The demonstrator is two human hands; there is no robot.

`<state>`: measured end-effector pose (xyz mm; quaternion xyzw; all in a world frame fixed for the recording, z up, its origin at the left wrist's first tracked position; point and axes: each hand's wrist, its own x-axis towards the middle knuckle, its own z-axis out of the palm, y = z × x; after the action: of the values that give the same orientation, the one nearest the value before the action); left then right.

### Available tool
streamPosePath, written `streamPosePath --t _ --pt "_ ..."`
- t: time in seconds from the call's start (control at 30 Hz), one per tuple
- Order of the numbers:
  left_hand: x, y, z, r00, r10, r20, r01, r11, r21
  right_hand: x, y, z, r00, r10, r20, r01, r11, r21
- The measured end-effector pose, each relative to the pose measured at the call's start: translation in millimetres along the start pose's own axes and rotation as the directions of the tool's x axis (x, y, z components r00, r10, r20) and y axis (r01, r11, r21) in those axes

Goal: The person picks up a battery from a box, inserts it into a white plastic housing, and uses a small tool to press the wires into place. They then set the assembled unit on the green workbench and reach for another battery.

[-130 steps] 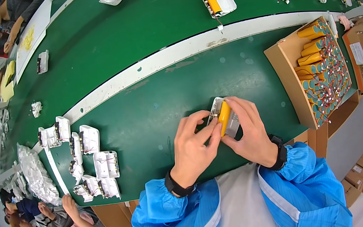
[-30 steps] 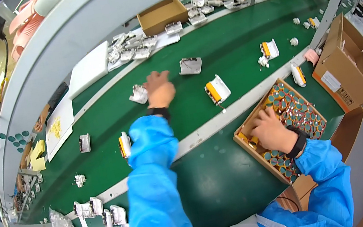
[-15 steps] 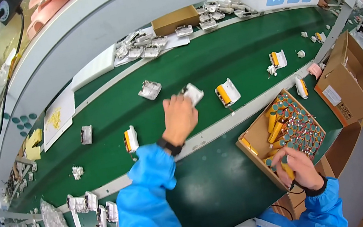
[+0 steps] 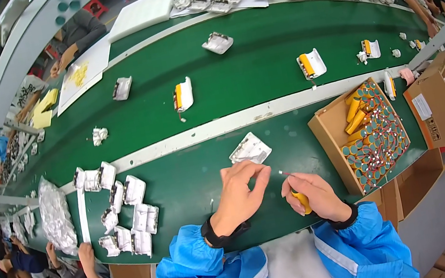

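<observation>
My left hand [image 4: 241,194] is over the green bench, fingers bent and apart from the thumb, with nothing visible in it. Just beyond its fingertips lies a white plastic housing [image 4: 250,149], its inner side showing small parts. My right hand [image 4: 313,197] is closed round a yellow cylindrical battery cell [image 4: 302,202], mostly covered by the fingers. Thin wires rise from that grip to a small white connector [image 4: 281,172], which points toward my left hand.
A cardboard box [image 4: 328,147] of wired yellow cells stands to the right. More white housings [image 4: 144,218] are grouped at left beside a clear plastic bag [image 4: 56,216]. Across a pale rail, the green conveyor [image 4: 258,73] carries housings, some with yellow cells. Other people sit at left.
My left hand has come back from the conveyor and a white housing now lies on the bench. My right hand has lifted a battery cell from the box and moved left. The view has shifted.
</observation>
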<state>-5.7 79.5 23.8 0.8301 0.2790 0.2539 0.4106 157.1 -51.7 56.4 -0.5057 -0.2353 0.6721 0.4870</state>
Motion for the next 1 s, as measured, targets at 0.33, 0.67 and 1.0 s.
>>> streamPosePath --t 0.33,0.67,1.0 --pt "-38.1 -5.7 -15.8 0.998 0.043 -0.05 -0.055 0.956 -0.289 15.2 30.9 30.3 0.985 -0.154 0.082 0.167 0.965 -0.201" --pt "-6.4 -44.9 2.0 0.977 -0.042 -0.207 0.027 0.997 -0.075 45.5 28.4 15.5 0.962 -0.271 -0.011 0.217 0.793 -0.569" --pt "8.0 -72.6 25.9 0.976 -0.203 -0.073 0.215 0.95 0.228 110.5 36.1 -13.0 0.887 -0.423 -0.185 0.287 0.82 -0.495"
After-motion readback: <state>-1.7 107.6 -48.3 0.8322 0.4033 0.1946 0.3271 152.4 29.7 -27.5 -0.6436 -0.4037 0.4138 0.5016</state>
